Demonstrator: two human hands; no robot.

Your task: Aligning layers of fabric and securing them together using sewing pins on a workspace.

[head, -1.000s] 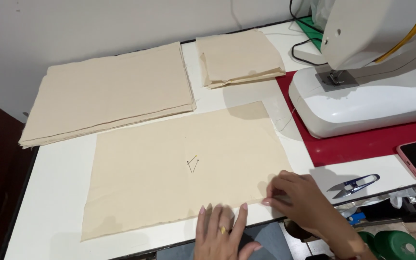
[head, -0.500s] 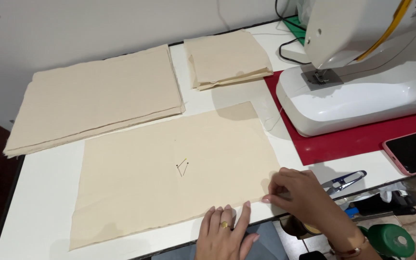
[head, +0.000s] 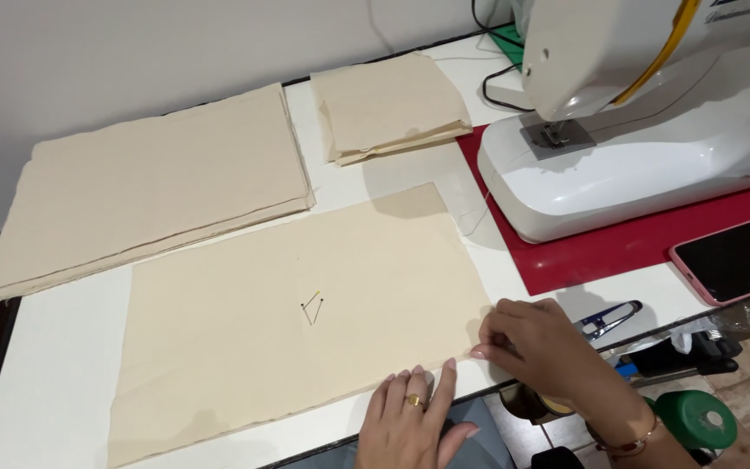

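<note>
A flat piece of beige fabric [head: 288, 321] lies spread on the white table [head: 54, 391], with two pins [head: 312, 303] stuck near its middle. My left hand [head: 410, 417], wearing a ring, rests flat with fingers apart on the fabric's near edge. My right hand [head: 531, 343] pinches the fabric's near right corner between its fingertips. A small pair of thread snips [head: 608, 319] lies just right of that hand.
A large stack of beige fabric [head: 149, 187] lies at the back left and a smaller folded stack [head: 392, 104] behind the middle. A white sewing machine [head: 644, 113] stands on a red mat [head: 618, 247] at right. A pink-cased phone [head: 735, 258] lies near the right edge.
The view has shifted so everything sits further left and nearer. Both hands stay at the fabric's near edge, the right still at the corner.
</note>
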